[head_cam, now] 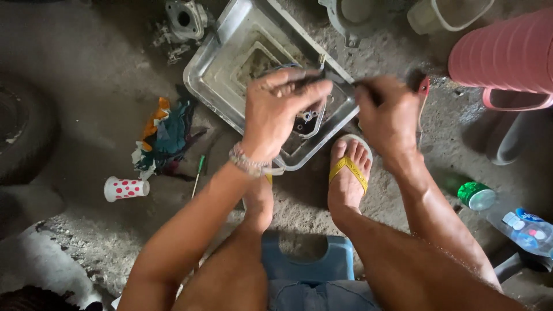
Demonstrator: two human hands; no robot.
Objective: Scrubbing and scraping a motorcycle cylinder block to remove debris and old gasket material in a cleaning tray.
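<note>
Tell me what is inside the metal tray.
The metal tray holds a grimy raised centre and small dark parts near a pale loop. The left hand and right hand cover much of it, so the rest stays hidden.

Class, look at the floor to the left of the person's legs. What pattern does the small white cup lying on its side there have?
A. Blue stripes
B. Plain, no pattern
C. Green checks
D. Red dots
D: the small white cup lying on its side on the concrete floor, below the heap of coloured rags, is covered in red dots.
</note>
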